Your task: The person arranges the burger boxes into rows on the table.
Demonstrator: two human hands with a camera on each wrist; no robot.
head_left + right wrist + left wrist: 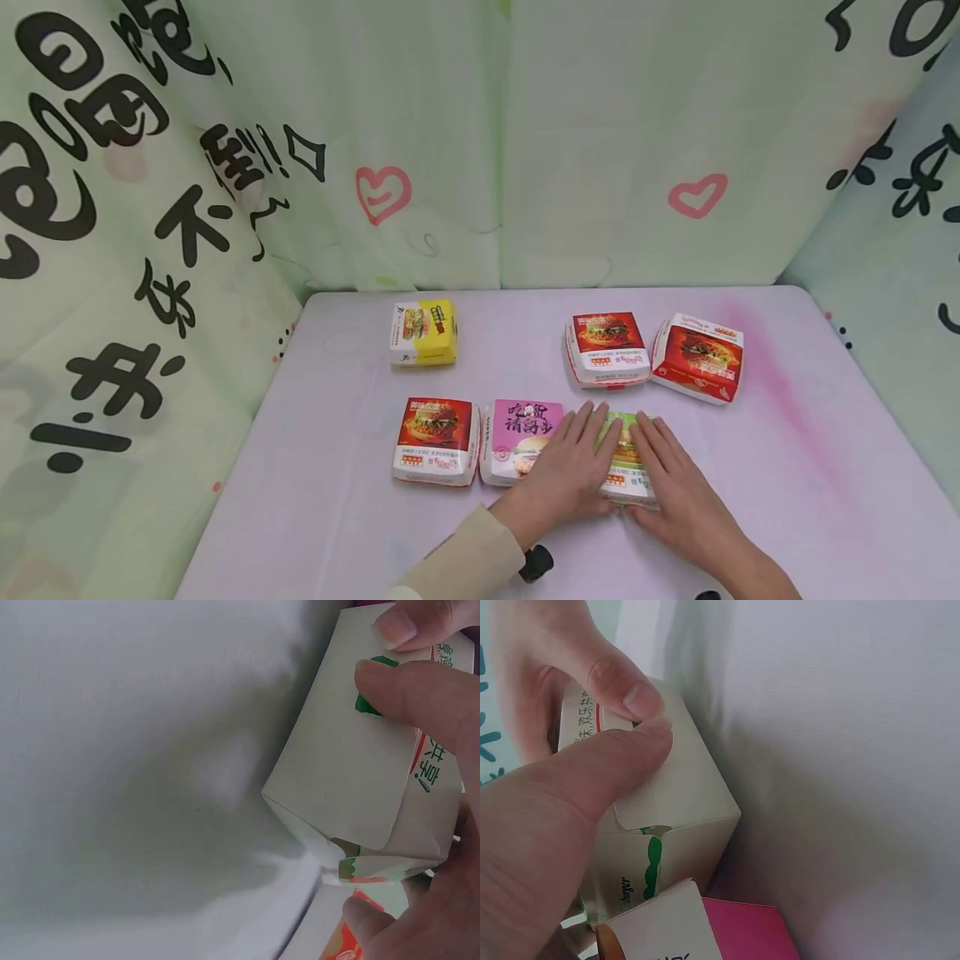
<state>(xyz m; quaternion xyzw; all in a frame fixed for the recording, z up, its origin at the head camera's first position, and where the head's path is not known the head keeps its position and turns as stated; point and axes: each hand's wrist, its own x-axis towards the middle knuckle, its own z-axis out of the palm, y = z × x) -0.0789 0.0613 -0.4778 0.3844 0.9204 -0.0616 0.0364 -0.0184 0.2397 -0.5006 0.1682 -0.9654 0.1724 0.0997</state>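
A green-and-white burger box (628, 479) stands on the table between my two hands. My left hand (566, 471) grips its left side, and my right hand (686, 496) grips its right side. Both thumbs press the box's pale near face, seen in the left wrist view on the box front (682, 780). A flap edge with a small gap shows at that face's corner in the right wrist view, below the right thumb (409, 686). Left of this box sits a pink-and-white burger box (517, 437), partly covered by my left hand.
A red-topped burger box (437, 442) stands left of the pink one. Farther back are a yellow box (423, 333) and two more red boxes, one straight (607, 350) and one turned (699, 358). A printed curtain (570, 125) hangs behind the table (337, 433).
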